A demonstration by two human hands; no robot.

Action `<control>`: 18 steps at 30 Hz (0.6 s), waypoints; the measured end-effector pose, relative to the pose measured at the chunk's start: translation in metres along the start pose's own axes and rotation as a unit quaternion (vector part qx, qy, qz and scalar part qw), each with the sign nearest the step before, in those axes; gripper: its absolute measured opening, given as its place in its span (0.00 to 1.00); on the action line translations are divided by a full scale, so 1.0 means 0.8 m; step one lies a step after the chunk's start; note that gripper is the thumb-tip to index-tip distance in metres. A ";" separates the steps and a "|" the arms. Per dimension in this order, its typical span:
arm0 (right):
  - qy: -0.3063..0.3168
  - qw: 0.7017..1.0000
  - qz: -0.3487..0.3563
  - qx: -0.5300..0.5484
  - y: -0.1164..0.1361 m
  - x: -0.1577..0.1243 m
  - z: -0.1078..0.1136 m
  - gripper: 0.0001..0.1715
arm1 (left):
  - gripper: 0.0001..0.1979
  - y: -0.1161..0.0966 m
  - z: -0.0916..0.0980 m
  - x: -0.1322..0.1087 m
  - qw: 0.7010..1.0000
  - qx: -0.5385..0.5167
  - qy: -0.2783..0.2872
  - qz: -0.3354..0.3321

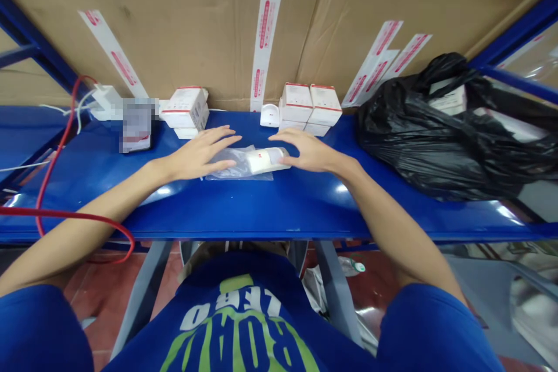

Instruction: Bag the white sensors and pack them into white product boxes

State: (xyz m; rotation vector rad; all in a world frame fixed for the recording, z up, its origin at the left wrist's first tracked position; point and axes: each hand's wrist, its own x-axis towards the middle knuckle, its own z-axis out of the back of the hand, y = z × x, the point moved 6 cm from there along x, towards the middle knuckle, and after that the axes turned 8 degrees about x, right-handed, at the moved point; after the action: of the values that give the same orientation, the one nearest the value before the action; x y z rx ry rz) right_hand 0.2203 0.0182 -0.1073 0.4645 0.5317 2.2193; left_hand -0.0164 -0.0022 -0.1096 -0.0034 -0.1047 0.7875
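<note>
A small white item with a red mark (260, 159) lies inside a clear plastic bag (235, 166) on the blue shelf (261, 203). My left hand (203, 153) lies flat on the bag's left end, fingers stretched out. At the bag's right end my right hand (307, 150) rests with its fingers spread and slightly curved over the white item. Neither hand grips anything.
White boxes with red trim stand at the back left (188, 107) and back middle (310, 104), with a small white piece (269, 115) between them. A black plastic bag (444, 122) holding boxes fills the right. A red cable (61, 145) and white charger (104, 102) lie left. Cardboard (196, 17) stands behind.
</note>
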 end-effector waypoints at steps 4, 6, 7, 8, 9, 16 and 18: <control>0.051 0.998 0.033 -0.001 0.012 0.006 -0.034 0.40 | 0.38 -0.014 -0.037 0.004 1.000 0.000 0.019 -0.016; 0.055 0.998 0.030 -0.011 0.009 0.007 -0.037 0.37 | 0.38 -0.014 -0.053 0.006 0.999 -0.004 0.038 -0.023; 0.055 0.998 0.031 -0.015 0.007 0.007 -0.036 0.35 | 0.37 -0.014 -0.060 0.007 0.999 -0.008 0.048 -0.024; 0.056 0.998 0.035 -0.017 0.005 0.006 -0.033 0.34 | 0.37 -0.012 -0.064 0.007 0.998 -0.012 0.057 -0.025; 0.059 0.997 0.044 -0.017 0.003 0.005 -0.029 0.33 | 0.37 -0.010 -0.068 0.007 0.997 -0.016 0.066 -0.026; 0.062 0.994 0.086 -0.001 0.010 -0.002 -0.008 0.32 | 0.34 -0.007 -0.069 0.006 0.995 -0.011 0.089 -0.047; 0.064 0.997 0.043 -0.006 0.011 -0.003 -0.009 0.30 | 0.33 -0.007 -0.068 0.006 0.995 -0.011 0.091 -0.049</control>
State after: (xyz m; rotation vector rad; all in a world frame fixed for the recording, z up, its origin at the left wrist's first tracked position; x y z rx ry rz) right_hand 0.2128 0.0092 -0.1094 0.3476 0.5754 2.3447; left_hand -0.0037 -0.0011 -0.1630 -0.0893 0.0588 0.6848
